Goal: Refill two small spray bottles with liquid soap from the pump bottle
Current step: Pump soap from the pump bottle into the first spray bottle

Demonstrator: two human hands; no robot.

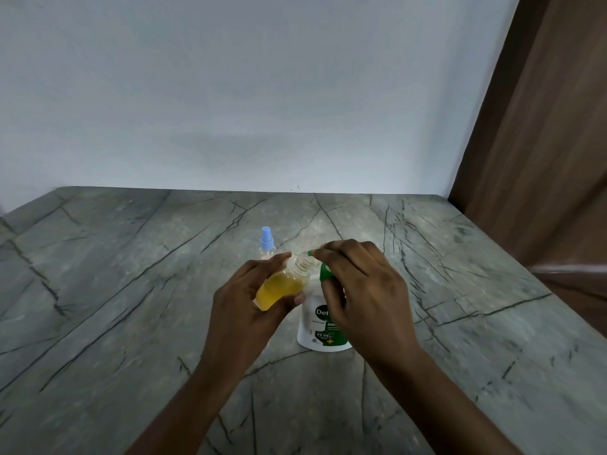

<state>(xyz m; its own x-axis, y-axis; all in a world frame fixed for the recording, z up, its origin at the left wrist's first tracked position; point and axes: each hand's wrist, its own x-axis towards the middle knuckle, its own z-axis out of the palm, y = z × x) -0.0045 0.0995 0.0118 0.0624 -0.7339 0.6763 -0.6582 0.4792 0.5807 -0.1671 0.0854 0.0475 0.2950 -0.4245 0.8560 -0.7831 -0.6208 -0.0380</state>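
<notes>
A left hand [239,310] grips an uncapped bottle [279,287] part full of yellow soap, its neck tilted to the nozzle of a pump bottle [315,326] standing on the counter [131,290]. The right hand [364,290] curls over the pump. Just behind stands a blue-capped bottle [266,239].

A: How many little bottles?
B: Two. The blue-top bottle [266,240] and the yellow bottle [279,287].
A: Big ones?
B: One pump bottle [316,328]. And two hands: left hand [243,310], right hand [364,290].
</notes>
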